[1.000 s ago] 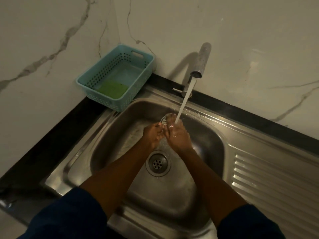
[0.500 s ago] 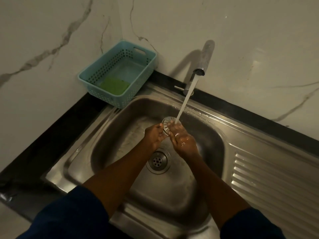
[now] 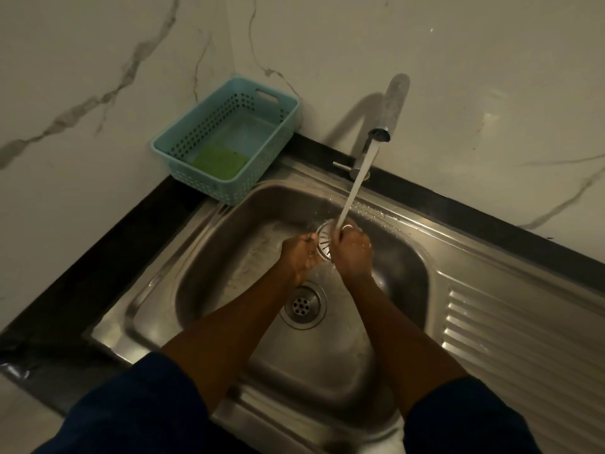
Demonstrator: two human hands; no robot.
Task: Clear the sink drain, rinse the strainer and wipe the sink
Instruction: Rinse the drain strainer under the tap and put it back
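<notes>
1. Strainer [image 3: 324,241] is held between both hands above the basin of the sink [image 3: 209,257], raised clear of the drain [image 3: 304,303]. It is tilted nearly on edge, slotted face turned toward the camera.
2. Left hand [image 3: 299,255] pinches the strainer's left rim, fingers curled closed on it. Right hand [image 3: 352,253] clasps the right rim, thumb side up. Both are grasping the strainer, neither is free.
3. Water stream [image 3: 355,188] falls aslant from the faucet [image 3: 391,116] and lands on the strainer's upper edge, right at the right hand's knuckles. Judged step: rinsing the strainer.
4. Key relation: the drain lies directly below the hands and toward the person, just between the two forearms. The opening shows bare holes, nothing seated in it. The left hand looks slightly the nearer to it. Reseating would likely call for levelling the disc flat, then lowering it straight down.
5. Containers: a teal basket [image 3: 229,139] stands on the counter at the sink's back left corner, touching the wall. Inside lies one green sponge [image 3: 217,162], flat at the near end; the rest of the basket looks bare.
6. Basin holds no standing water that can be made out; the floor looks streaked. Wiping appears not yet done, and the sponge lies on the left hand's side.
</notes>
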